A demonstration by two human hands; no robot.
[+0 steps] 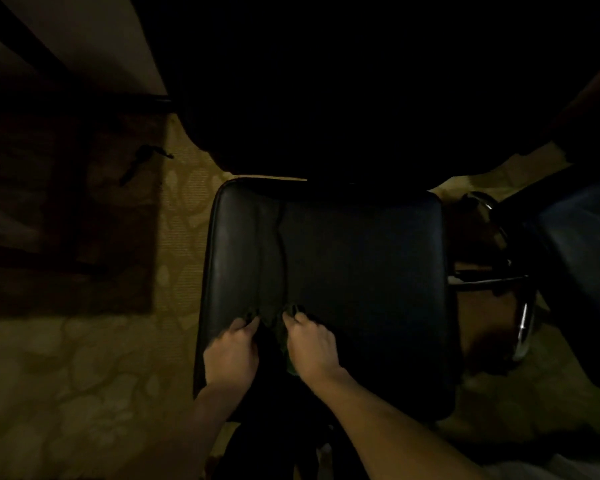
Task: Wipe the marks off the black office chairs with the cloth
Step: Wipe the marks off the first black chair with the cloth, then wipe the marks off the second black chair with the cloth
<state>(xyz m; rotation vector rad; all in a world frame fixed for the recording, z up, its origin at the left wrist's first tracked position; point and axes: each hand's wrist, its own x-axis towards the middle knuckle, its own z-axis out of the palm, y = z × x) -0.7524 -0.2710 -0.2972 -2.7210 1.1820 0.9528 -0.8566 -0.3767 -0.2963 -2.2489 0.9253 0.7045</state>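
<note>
Dim carpeted room; both hands point(274, 344) pinch cloth point(274, 268) on chair seat point(361, 258).

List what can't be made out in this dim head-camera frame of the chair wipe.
- Marks on the seat: head view, too dark to tell any from creases.
- Cloth: a dark green bunch between the left hand and right hand; its extent is lost in shadow.
- Each hand's grip: fingertips buried in the cloth.
- Chair back: black, swallowed by darkness.
- Second chair: cut by the right edge.

Both hands point(274, 348) gripping dark cloth point(272, 271) spread on black chair seat point(361, 254)
</note>
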